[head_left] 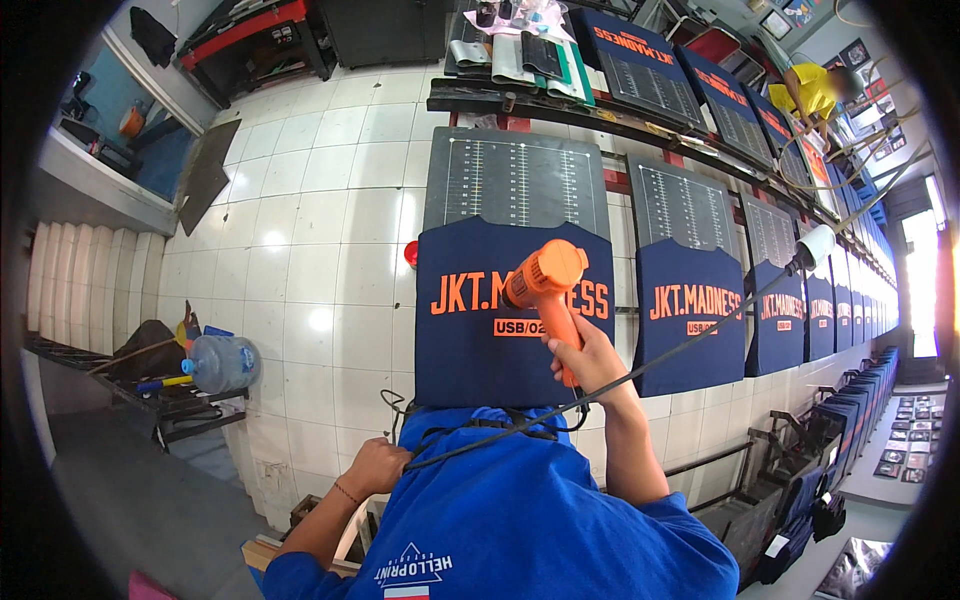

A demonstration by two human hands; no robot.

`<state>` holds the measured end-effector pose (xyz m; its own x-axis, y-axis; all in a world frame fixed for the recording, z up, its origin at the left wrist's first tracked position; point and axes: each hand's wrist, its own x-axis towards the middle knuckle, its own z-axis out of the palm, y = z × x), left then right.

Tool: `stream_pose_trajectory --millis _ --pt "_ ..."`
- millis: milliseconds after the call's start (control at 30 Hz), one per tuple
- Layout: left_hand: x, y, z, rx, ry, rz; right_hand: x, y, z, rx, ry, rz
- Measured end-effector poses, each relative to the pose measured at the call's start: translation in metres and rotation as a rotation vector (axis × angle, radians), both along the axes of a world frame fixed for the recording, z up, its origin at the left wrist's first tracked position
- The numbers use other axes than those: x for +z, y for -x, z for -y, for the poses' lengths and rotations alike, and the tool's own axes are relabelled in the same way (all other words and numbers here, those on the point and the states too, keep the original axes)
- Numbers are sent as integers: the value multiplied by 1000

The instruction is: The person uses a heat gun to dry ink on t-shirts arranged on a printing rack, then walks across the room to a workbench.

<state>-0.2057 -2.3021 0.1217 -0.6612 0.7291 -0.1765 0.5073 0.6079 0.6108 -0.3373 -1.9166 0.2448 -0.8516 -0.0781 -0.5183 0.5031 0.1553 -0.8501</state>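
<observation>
My right hand (592, 358) is wrapped round the handle of an orange hair dryer (556, 280). The dryer is over a navy T-shirt (470, 365) with orange lettering, covering part of the print. This shirt is stretched over a dark board (515, 180) marked with white scales. Low at my left side, my left hand (378, 466) is closed round a dark power cable (650, 368). The cable crosses in front of me and rises to a white connector (815, 246) at the right.
More boards with matching navy shirts (690, 325) run in a row to the right. A second rack (560, 105) stands beyond, with a person in yellow (806, 92) beside it. A water jug (222, 363) lies on a metal stand at the left.
</observation>
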Motion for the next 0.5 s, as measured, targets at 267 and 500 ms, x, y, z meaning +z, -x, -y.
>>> stream_pose_trajectory --millis 267,500 --pt "-4 -8 3 16 12 6 -12 31 6 -48 -34 -69" --pt "10 -3 -2 11 45 19 -5 20 11 9 47 -55"
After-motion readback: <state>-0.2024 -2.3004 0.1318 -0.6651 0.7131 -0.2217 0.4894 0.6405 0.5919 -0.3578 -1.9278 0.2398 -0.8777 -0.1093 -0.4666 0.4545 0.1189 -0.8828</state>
